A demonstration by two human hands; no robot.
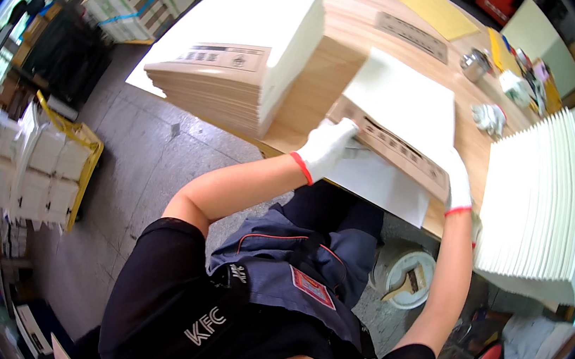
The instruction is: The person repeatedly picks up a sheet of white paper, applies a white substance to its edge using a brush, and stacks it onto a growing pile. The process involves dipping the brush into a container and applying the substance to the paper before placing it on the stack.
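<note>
My left hand (328,149), in a white glove with a red cuff, grips the near left edge of a flat white paper packet (402,90). Its thumb lies over the packet's brown printed strip (397,149). My right hand (458,183), gloved alike, is closed at the packet's right edge, its fingers partly hidden. The packet is held tilted above the table, over a white sheet (385,191) at the near edge. Left of it stands a tall stack of like packets (249,15), brown printed strips facing me.
A fanned stack of white sheets (533,200) stands at the right of the wooden table (344,26). Behind lie a printed brown strip (411,37), a yellow sheet (440,14), a metal can (475,65) and a loose glove (488,119). A bucket (409,278) stands below.
</note>
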